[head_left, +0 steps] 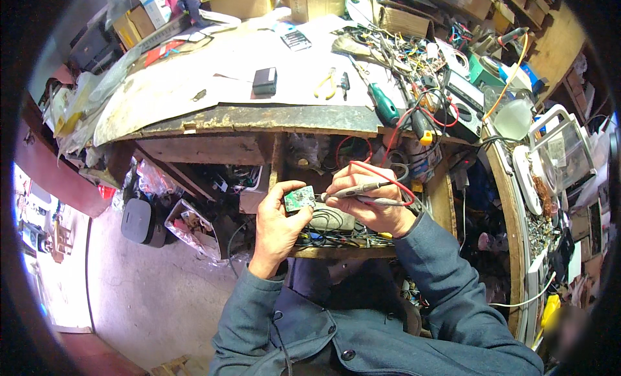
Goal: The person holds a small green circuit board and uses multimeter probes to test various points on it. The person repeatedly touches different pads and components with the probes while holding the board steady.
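Counter (272,117) of worn wood fills the upper view, strewn with tools and wires. Just below its front edge, the left hand (275,224) holds a small green circuit board (299,199), its fingers clamped on the board's edges. Right of the board, the right hand (372,201) is closed on a slim grey probe (352,191) with a red lead (381,172); the probe's tip touches the board's right edge.

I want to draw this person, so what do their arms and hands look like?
Both arms wear long grey-blue jacket sleeves, the left sleeve and the right sleeve, reaching the wrists. The left hand and right hand are bare, with no gloves.
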The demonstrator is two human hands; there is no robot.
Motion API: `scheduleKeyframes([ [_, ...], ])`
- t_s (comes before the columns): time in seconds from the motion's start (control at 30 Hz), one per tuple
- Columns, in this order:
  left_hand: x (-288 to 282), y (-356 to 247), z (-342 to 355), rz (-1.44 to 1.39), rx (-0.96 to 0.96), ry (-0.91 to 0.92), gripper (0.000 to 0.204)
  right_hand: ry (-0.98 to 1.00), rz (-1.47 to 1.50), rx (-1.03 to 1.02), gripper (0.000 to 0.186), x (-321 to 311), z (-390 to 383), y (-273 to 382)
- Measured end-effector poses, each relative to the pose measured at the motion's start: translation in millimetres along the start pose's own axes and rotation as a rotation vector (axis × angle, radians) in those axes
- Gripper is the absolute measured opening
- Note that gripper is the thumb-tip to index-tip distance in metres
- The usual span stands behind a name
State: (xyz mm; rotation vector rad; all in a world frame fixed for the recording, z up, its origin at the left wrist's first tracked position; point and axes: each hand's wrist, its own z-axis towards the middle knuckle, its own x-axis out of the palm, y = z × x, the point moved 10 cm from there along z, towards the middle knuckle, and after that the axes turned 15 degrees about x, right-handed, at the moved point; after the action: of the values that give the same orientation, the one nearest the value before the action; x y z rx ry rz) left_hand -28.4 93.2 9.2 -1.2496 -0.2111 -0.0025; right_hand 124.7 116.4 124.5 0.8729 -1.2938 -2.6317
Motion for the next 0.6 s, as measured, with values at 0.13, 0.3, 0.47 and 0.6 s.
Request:
scheduleKeyframes([
  [0.13,0.1,0.6,0.0,-0.012,0.011,0.003,0.040,-0.008,-0.020,-0.007,0.016,-0.3,0.4,0.5],
  [0.3,-1.8,3.4,-0.4,-0.001,0.017,-0.001,0.040,0.006,-0.020,-0.008,0.013,1.2,0.3,0.5],
  [0.47,-1.3,3.9,-0.9,-0.042,0.011,-0.006,0.041,0.033,-0.090,-0.012,0.012,3.6,0.4,2.4],
  [0.6,-0.1,-1.1,-0.7,-0.018,0.008,0.000,0.042,0.052,-0.077,-0.009,0.013,5.0,0.2,3.0],
])
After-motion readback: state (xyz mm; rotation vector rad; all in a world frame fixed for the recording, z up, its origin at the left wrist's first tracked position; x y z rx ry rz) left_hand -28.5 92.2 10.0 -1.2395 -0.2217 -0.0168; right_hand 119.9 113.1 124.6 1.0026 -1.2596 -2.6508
